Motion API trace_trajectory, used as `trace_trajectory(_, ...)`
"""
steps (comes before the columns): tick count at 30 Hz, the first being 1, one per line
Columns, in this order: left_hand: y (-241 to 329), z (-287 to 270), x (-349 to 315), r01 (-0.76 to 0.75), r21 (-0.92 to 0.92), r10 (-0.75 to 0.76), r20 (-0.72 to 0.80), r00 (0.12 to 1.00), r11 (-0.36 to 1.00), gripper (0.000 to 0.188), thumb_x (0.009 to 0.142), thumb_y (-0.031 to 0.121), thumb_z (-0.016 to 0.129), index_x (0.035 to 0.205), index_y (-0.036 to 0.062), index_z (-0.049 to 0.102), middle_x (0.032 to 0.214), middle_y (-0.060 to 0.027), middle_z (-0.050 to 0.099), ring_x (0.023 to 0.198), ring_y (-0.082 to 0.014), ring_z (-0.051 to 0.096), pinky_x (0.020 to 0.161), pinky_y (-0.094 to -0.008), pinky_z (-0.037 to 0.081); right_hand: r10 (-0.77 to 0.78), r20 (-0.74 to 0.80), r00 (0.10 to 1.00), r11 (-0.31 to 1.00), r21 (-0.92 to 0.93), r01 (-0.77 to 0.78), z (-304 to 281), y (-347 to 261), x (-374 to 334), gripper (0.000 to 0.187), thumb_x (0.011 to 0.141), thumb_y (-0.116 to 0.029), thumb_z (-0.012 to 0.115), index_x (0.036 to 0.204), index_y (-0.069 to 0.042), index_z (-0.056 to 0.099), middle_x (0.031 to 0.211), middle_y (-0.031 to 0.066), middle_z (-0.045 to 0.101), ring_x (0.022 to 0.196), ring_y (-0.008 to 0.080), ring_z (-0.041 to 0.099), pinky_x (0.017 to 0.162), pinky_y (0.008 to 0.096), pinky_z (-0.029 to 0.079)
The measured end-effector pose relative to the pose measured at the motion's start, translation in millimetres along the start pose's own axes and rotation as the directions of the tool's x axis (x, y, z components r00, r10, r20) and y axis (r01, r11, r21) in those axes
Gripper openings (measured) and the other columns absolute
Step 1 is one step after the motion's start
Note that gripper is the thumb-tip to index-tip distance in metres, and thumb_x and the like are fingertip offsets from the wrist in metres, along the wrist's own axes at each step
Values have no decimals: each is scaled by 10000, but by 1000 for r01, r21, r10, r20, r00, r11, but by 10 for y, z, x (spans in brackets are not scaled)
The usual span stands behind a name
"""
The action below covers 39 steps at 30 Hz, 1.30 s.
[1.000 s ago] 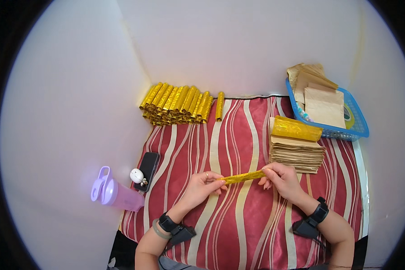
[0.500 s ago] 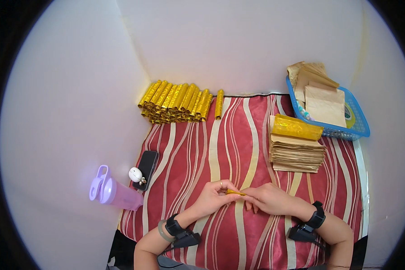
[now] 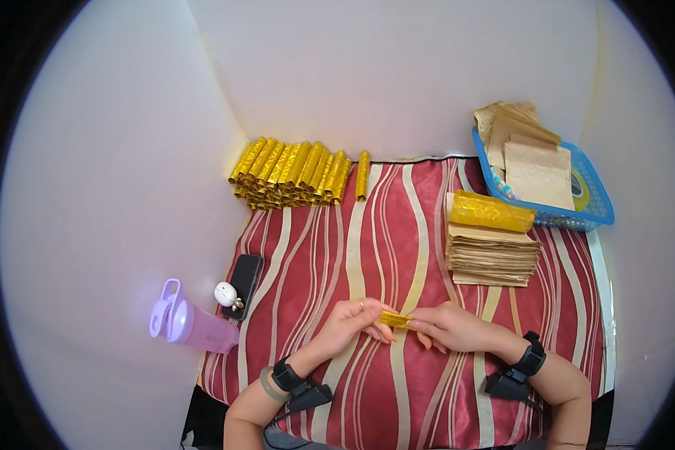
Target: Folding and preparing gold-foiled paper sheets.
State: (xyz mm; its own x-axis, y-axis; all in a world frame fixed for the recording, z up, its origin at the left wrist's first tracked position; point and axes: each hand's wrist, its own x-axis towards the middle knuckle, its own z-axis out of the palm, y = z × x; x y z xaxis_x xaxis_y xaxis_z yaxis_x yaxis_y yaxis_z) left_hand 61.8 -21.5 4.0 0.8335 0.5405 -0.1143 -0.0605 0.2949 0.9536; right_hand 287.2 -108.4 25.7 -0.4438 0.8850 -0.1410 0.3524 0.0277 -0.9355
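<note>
Between my two hands, above the near middle of the striped cloth, is a small folded strip of shiny gold paper point(image 3: 394, 320). My left hand point(image 3: 350, 328) pinches its left end between thumb and fingers. My right hand point(image 3: 448, 327) grips the right end, thumb on top. Toward the back left lies a stack of gold paper tubes point(image 3: 289, 174), and a single gold tube point(image 3: 362, 177) lies just right of it. A pile of brown paper sheets point(image 3: 493, 256) lies at the right, topped by a flat gold sheet point(image 3: 493, 211).
A blue basket point(image 3: 594, 199) at the back right holds brown paper point(image 3: 538, 176) and a roll of tape. At the left, a black phone point(image 3: 247, 279) lies beneath a white rounded case point(image 3: 226, 294), beside a purple bottle point(image 3: 202, 326). Pale walls enclose the red striped cloth point(image 3: 315, 262).
The gold paper has turned, so more of its face shows between my hands. My hands have spread slightly apart, and my left fingers extend lower beneath it.
</note>
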Motion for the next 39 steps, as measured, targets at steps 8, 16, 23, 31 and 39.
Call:
trace_trajectory(8, 14, 143, 24, 5, 126, 28, -263, 965, 992, 227, 958, 51, 534, 1176, -10, 524, 987, -102, 648, 842, -130, 648, 751, -235, 535, -283, -313, 907, 897, -422, 134, 217, 57, 66, 370, 957, -275, 527, 1260, -64, 551, 937, 191, 636, 826, 360, 639, 714, 433, 519)
trace_trajectory(16, -12, 154, 34, -174, 51, 181, -326, 928, 983, 244, 904, -2, 610, 1130, -15, 518, 968, -96, 656, 829, -120, 648, 737, -218, 536, 47, -168, 985, 995, 92, -32, 172, 43, 56, 373, 989, -259, 490, 1286, -35, 510, 1016, 185, 656, 916, 266, 673, 739, 376, 534)
trace_trajectory(23, -91, 14, 19, -182, 53, 190, -288, 939, 982, 226, 907, -4, 605, 1123, -12, 537, 949, -93, 664, 807, -117, 646, 720, -222, 532, -208, -363, 908, 973, 17, 229, 212, 90, 38, 424, 956, -128, 540, 1359, -51, 432, 970, 117, 646, 866, 191, 654, 751, 311, 513)
trace_trajectory(31, -27, 101, 4, -124, 172, 168, -272, 947, 977, 203, 918, 18, 601, 1113, -32, 624, 966, -75, 677, 840, -96, 628, 752, -221, 520, -354, -348, 868, 933, -191, 304, 185, 47, 4, 403, 907, -34, 586, 1301, -29, 500, 911, 81, 631, 775, 151, 634, 704, 275, 519)
trace_trajectory(39, 18, 63, -18, -96, 122, 116, -165, 979, 988, 183, 902, 2, 607, 1079, -34, 632, 992, -82, 665, 875, -117, 632, 785, -242, 521, -107, -338, 935, 958, 215, 187, 153, 125, 23, 176, 920, -26, 591, 1083, 38, 579, 895, 88, 672, 814, 120, 670, 694, 231, 536)
